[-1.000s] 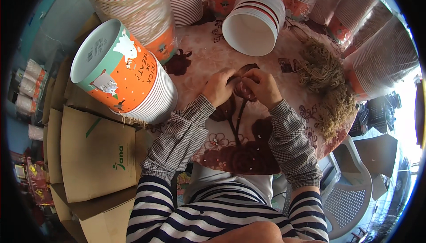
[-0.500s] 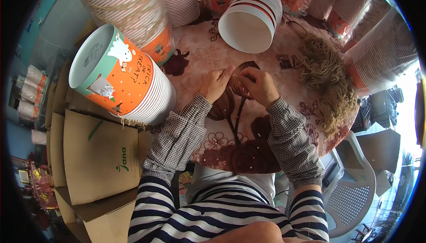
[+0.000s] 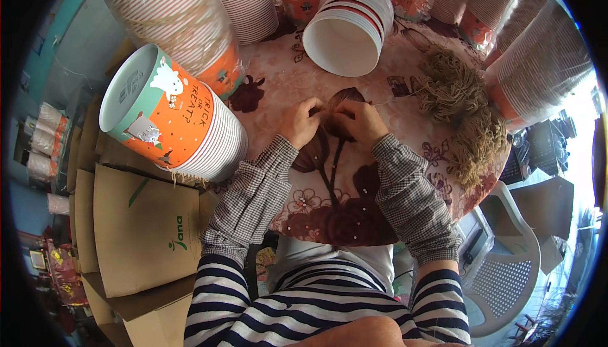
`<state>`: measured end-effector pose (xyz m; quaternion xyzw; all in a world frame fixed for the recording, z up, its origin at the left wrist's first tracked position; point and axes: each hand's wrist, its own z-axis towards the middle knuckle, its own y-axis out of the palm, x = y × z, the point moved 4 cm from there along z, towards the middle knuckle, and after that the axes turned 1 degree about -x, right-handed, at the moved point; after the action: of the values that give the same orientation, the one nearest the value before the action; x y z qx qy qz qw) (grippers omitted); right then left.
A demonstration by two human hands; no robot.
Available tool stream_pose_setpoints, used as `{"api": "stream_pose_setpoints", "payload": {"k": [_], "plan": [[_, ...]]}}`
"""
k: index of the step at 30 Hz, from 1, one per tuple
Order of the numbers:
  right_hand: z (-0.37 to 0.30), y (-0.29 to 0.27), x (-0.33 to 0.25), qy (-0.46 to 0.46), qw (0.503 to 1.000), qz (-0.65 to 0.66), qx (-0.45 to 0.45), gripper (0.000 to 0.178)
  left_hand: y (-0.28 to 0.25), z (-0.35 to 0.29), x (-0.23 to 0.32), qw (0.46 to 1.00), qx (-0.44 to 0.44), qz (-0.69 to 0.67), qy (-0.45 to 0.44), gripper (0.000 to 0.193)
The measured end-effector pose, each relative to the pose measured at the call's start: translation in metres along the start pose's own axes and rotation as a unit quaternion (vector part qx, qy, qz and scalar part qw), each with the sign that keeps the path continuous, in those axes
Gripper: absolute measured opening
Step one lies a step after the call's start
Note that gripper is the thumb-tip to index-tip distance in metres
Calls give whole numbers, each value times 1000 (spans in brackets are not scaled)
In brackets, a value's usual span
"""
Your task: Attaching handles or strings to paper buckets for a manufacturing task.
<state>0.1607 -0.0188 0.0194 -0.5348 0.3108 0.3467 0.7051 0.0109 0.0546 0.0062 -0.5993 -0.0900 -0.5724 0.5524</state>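
Note:
Over the middle of the round table, my left hand and my right hand face each other, a small gap between them. My right thumb and fingers are pinched together, and a thin strand of twine runs from them toward the tan twine bundle on the right. The fingers of my left hand are closed too; whatever they hold is too small to make out. Beyond my hands, a short stack of white paper buckets lies tilted, its mouth facing me. Left of my left arm leans a stack of orange and green printed buckets.
A patterned pink cloth covers the table. Tall plastic-wrapped bucket stacks line the far edge, others the right. A second twine bundle lies near the right edge. Cardboard boxes stand at left, a white plastic chair at right.
My hands have moved slightly apart, the left one drifting left. A thin strand now shows between my right hand and the twine bundle. The whole view has shifted a little.

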Motion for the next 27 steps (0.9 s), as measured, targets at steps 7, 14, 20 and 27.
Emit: {"api": "stream_pose_setpoints", "payload": {"k": [7, 14, 20, 27], "plan": [[8, -17, 44, 12, 981, -158, 111, 15, 15, 10, -13, 999, -5, 31, -22, 16], [-6, -107, 78, 133, 925, -102, 340, 15, 47, 66, 28, 985, 81, 75, 129, 33], [-2, -98, 53, 14, 926, 0, 377, 13, 70, 108, 47, 967, 110, 199, 114, 25], [21, -61, 50, -47, 931, 222, 285, 13, 74, 90, 26, 964, 73, 239, 93, 16]]}}
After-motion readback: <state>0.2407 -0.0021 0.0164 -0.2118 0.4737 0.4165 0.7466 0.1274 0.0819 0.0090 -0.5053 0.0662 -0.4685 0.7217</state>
